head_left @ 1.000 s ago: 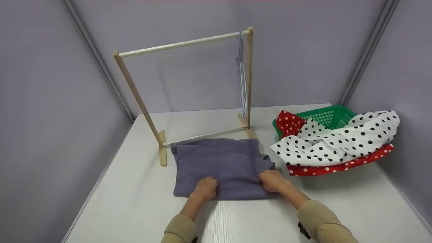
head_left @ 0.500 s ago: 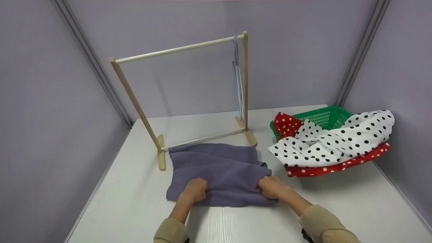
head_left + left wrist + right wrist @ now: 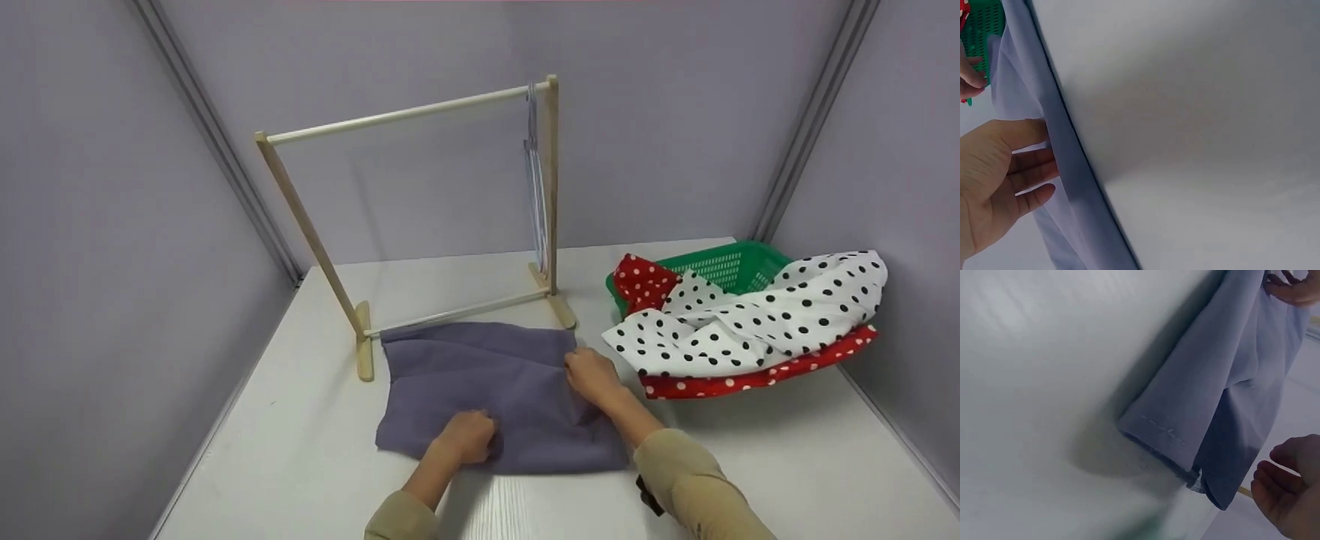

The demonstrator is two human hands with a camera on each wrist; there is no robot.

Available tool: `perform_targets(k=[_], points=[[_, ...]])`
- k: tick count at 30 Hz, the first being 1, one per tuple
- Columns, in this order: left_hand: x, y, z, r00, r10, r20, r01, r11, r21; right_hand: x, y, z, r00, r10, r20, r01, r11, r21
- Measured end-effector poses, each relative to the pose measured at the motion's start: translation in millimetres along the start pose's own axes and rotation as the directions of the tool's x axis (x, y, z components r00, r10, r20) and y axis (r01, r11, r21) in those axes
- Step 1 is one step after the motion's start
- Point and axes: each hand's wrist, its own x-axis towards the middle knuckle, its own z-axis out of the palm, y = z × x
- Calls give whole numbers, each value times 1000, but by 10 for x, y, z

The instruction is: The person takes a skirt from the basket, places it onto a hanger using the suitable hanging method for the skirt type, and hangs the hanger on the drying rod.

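Observation:
Across the white table lies a purple-grey cloth point(image 3: 487, 382), folded, with its far edge at the foot of a wooden rack. My left hand point(image 3: 466, 436) is over its near part; in the left wrist view the thumb and forefinger pinch a fold while the other fingers stay fairly straight. At the cloth's right edge is my right hand point(image 3: 592, 375), fingers loosely bent. The right wrist view shows a gap between its thumb and fingers, with nothing held, beside the cloth. There, a stitched hem point(image 3: 1159, 430) runs along one end of the cloth.
Behind the cloth stands the wooden rack point(image 3: 409, 116), with several thin hangers point(image 3: 537, 180) bunched at its right post. To the right, a green basket point(image 3: 739, 262) holds white black-dotted fabric point(image 3: 810, 300) and red white-dotted fabric point(image 3: 645, 281) spilling over its front. Grey panels enclose the table.
My right hand has let go of the cloth's near right part and moved away from me along its right edge. The cloth's near edge has come slightly closer, its folds flatter.

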Motion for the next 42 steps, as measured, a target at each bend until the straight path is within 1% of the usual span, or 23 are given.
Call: perform_targets(k=[2, 4, 8, 11, 15, 18, 22, 27, 29, 30, 32, 36, 37, 39, 42], points=[[13, 22, -2, 999, -11, 40, 11, 1000, -12, 62, 37, 36, 998, 27, 62, -26, 999, -23], [21, 33, 1, 998, -9, 63, 11, 999, -39, 112, 62, 55, 990, 67, 127, -63, 997, -36], [40, 41, 17, 998, 6, 60, -1, 998, -69, 211, 79, 52, 954, 147, 262, -143, 989, -34], [59, 48, 22, 998, -1, 66, 5, 998, -67, 298, 77, 23, 931, 155, 330, -155, 987, -27], [83, 65, 35, 998, -5, 65, 8, 998, -58, 384, 89, -22, 923, 148, 355, -155, 988, -8], [89, 81, 34, 999, -3, 51, 6, 998, -58, 406, 117, -35, 915, 180, 360, -198, 980, 13], [80, 98, 21, 999, -6, 39, 8, 998, -55, 369, 175, 3, 901, 206, 381, -238, 970, 38], [64, 115, 22, 998, -9, 60, 13, 998, -63, 282, 231, 77, 883, 197, 426, -251, 965, 74], [63, 111, 26, 998, -7, 56, 11, 997, -74, 282, 225, 78, 886, 203, 416, -264, 960, 93], [61, 106, 26, 999, -5, 51, 9, 997, -77, 293, 217, 71, 893, 205, 402, -267, 958, 104], [54, 94, 30, 999, -3, 39, 6, 997, -82, 340, 194, 44, 909, 213, 358, -270, 956, 117], [32, 57, 26, 1000, 2, 24, 0, 996, -87, 480, 98, -56, 949, 210, 234, -242, 963, 117], [29, 47, 24, 1000, 0, 24, 2, 996, -89, 517, 67, -89, 955, 208, 213, -237, 963, 125], [30, 29, 16, 999, -8, 31, 11, 996, -90, 587, 3, -161, 962, 196, 188, -225, 962, 153], [40, 19, 4, 999, -18, 45, 22, 996, -87, 692, -62, -280, 965, 178, 194, -218, 954, 207]])
